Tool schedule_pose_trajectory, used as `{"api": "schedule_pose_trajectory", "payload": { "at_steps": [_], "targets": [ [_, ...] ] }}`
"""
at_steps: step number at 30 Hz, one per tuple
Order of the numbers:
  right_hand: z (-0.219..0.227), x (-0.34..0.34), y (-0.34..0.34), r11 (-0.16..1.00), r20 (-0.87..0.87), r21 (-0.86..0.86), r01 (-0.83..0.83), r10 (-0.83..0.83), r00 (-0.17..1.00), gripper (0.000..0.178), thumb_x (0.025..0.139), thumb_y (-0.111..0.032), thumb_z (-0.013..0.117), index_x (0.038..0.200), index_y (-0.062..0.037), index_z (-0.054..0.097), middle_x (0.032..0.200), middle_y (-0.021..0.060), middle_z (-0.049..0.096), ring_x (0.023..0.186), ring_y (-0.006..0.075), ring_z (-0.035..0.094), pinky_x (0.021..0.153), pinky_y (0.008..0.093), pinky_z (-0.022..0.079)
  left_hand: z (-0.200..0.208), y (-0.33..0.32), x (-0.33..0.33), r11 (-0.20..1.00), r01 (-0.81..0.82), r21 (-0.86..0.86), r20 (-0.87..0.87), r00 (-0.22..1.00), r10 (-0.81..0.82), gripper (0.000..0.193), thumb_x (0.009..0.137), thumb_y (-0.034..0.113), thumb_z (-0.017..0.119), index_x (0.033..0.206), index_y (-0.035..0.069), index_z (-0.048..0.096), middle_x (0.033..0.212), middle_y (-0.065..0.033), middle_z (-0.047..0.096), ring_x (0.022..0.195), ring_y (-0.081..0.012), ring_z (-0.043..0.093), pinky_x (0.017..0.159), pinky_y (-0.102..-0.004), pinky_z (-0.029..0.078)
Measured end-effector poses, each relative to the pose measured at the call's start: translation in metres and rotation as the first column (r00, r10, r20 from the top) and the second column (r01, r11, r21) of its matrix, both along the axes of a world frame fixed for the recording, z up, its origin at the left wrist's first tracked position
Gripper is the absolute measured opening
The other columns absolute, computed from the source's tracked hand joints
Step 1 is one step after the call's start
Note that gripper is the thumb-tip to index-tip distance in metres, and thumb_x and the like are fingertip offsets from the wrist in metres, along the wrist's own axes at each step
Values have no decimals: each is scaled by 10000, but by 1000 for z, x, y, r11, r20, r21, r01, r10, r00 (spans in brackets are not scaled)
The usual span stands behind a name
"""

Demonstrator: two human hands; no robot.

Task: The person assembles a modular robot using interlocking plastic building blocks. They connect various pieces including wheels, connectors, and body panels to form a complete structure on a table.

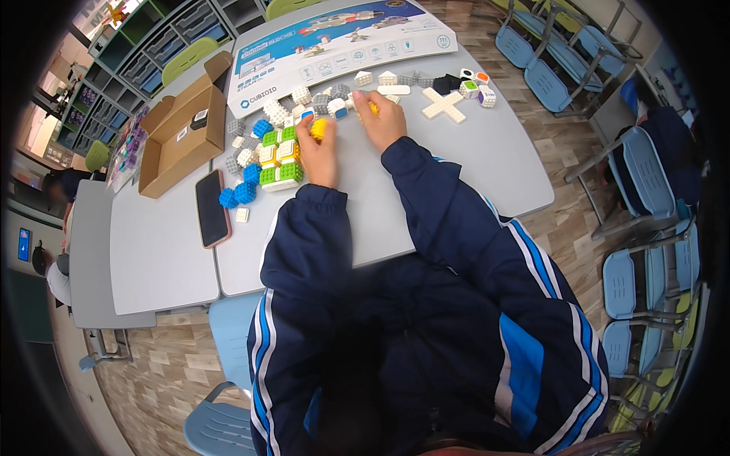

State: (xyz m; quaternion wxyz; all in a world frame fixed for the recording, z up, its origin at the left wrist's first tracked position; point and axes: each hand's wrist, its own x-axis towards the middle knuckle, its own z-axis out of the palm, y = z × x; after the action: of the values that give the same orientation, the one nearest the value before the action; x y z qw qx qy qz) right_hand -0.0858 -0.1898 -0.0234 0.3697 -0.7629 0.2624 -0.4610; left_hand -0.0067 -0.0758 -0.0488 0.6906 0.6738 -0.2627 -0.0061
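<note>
My left hand (319,158) is closed around a yellow building block (320,128), slightly blurred, above the table's far middle. A short way to its right, my right hand (385,121) pinches a small yellow piece (373,109), mostly hidden by the fingers. Just left of my left hand stands a boxy assembly of green, yellow and white studded blocks (280,176). Blue studded blocks (244,192) lie at its left side. Beyond both hands, white and grey blocks (302,95) are strewn in a loose band.
A phone (213,209) lies left of the blocks, near an open cardboard box (180,137). Behind them is a large printed product box (342,45). At right are a white cross-shaped piece (444,106) and several cubes (487,96). Blue chairs (547,87) stand beyond the grey table (487,171).
</note>
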Motion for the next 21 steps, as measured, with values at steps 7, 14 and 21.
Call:
{"api": "schedule_pose_trajectory", "payload": {
  "at_steps": [7, 14, 21],
  "targets": [
    [-4, -7, -8, 970, -70, -205, 134, -151, 986, 361, 836, -406, 733, 1002, -87, 706, 950, 129, 667, 894, 321, 645, 759, 410, 506, 13, 5, -17, 932, -49, 358, 318, 945, -73, 486, 798, 218, 758, 1224, 79, 569, 1131, -112, 630, 997, -283, 603, 861, -379, 481],
    [-14, -4, -18, 946, -110, -310, 96, -136, 985, 390, 794, -399, 759, 1103, -165, 718, 1049, 100, 586, 1014, 319, 524, 879, 429, 456, 6, 3, -11, 954, -12, 300, 389, 914, -111, 521, 786, 139, 751, 1270, 96, 561, 1146, -107, 651, 1053, -275, 603, 902, -383, 478],
    [-17, -1, -18, 950, -166, -302, 77, -132, 977, 374, 759, -327, 795, 1100, -189, 732, 1167, 106, 512, 1124, 328, 445, 953, 435, 404, 12, 6, -17, 968, 73, 240, 295, 945, -144, 516, 790, 69, 718, 1279, 70, 552, 1240, -138, 612, 1123, -301, 588, 947, -398, 463]
  ]
}}
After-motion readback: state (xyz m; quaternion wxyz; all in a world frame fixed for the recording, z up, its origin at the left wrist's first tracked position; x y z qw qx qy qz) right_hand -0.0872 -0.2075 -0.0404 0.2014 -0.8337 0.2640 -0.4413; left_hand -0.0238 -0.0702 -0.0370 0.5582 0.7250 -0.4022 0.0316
